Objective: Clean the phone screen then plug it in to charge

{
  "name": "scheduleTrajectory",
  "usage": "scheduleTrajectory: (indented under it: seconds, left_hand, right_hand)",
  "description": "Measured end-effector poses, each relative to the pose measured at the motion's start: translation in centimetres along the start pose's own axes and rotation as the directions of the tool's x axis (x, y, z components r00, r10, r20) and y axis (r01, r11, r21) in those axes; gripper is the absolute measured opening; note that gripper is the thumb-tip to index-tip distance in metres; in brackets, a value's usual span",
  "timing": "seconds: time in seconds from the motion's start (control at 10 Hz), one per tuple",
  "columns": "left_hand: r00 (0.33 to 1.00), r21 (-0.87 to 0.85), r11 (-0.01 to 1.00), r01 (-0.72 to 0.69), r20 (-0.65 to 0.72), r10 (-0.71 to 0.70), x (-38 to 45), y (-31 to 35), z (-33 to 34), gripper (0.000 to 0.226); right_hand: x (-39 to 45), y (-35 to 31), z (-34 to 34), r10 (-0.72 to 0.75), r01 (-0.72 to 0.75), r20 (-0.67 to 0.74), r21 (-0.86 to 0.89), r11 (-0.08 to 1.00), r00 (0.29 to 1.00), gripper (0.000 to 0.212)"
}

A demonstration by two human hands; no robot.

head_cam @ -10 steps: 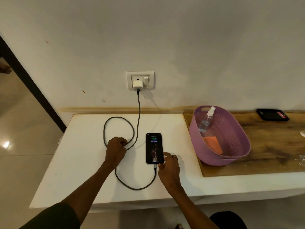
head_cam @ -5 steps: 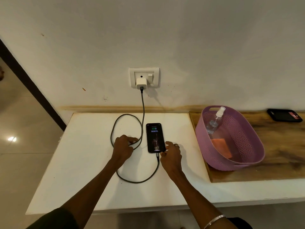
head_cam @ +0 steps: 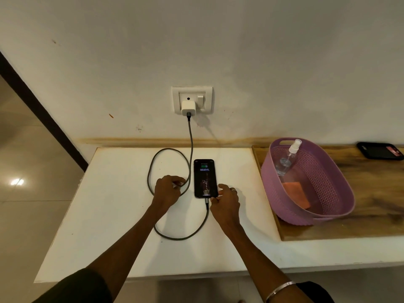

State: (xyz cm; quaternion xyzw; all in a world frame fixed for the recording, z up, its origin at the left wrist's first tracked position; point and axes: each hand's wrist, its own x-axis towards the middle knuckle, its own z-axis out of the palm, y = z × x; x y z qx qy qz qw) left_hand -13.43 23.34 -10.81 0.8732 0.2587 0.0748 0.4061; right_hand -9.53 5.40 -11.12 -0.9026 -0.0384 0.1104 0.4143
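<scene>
Phone [head_cam: 205,178] lies flat, screen up, on the white bench [head_cam: 122,215], just below the wall socket [head_cam: 192,99]. Screen is lit and shows a green battery icon near the top, so it reads as charging. Cable [head_cam: 190,138] runs from the white adapter [head_cam: 188,107] down the wall, loops on the bench to the left of the phone, curls round in front and enters the phone's near end.

Progress, as a judgement: plug-in step looks done. Spray bottle [head_cam: 287,157] and orange cloth [head_cam: 296,194] sit in the purple basket [head_cam: 341,193] on the wooden board, well apart from the phone, which suggests cleaning is finished; you cannot confirm a clean screen from this view. What is left seems only tidying the cable and letting go.

Your right hand [head_cam: 226,202] is at the phone's near right corner: thumb and forefinger pinch close together at the bottom edge by the connector, the other fingers slightly spread. Whether they grip the phone or only touch it, you cannot tell.

Your left hand [head_cam: 167,190] rests on the cable loop just left of the phone, fingers curled over the strands; a true grip is not clear.

A second dark phone [head_cam: 380,150] lies far right on the board.
</scene>
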Motion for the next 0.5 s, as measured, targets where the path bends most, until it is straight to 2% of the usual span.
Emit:
scheduleTrajectory:
  seconds: [0.2,0.3,0.5]
  left_hand:
    - [0.999,-0.002,1.0,0.03,-0.021,-0.03,-0.7,0.2,-0.5,0.03]
    - [0.998,-0.025,1.0,0.01,-0.056,-0.012,-0.9,-0.3,-0.9,0.028]
    - [0.989,-0.008,0.999,-0.048,-0.142,0.046,-1.1,0.5,-0.5,0.031]
  right_hand:
    - [0.3,0.1,-0.6,-0.017,0.019,0.061,-0.035,0.999,0.998,0.053]
    - [0.6,0.1,-1.5,-0.002,0.004,0.045,-0.056,0.998,0.999,0.054]
    - [0.8,0.2,-2.6,-0.074,0.074,0.001,-0.094,0.993,0.997,0.048]
